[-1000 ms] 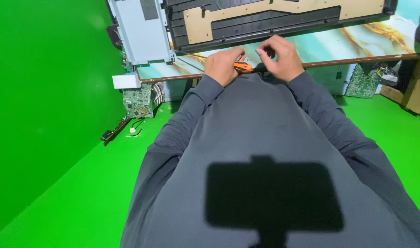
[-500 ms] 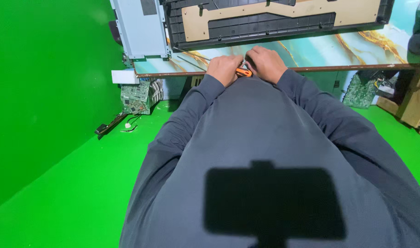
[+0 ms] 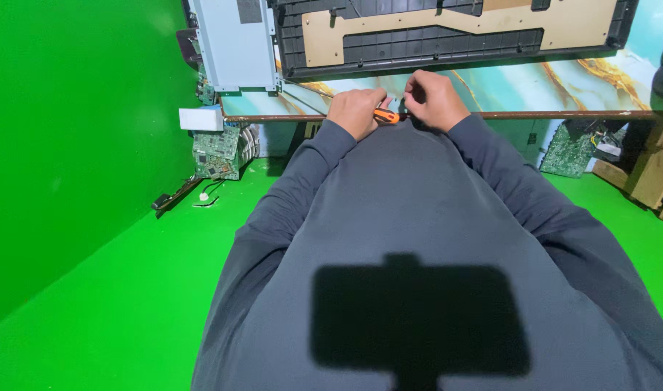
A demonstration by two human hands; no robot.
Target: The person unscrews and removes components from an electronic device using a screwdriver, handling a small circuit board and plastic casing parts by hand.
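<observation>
The left hand [image 3: 355, 111] gripped an orange-handled screwdriver [image 3: 385, 115] at the near edge of the marble-patterned table [image 3: 548, 80]. The right hand [image 3: 434, 100] pinched its tip end, fingers closed, just below the black panel [image 3: 454, 32].

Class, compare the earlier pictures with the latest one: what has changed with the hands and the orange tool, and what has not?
The right hand moved in toward the left hand, now fingering the tip end of the orange tool. The left hand kept its grip on it. The black panel and table stayed put.
</observation>
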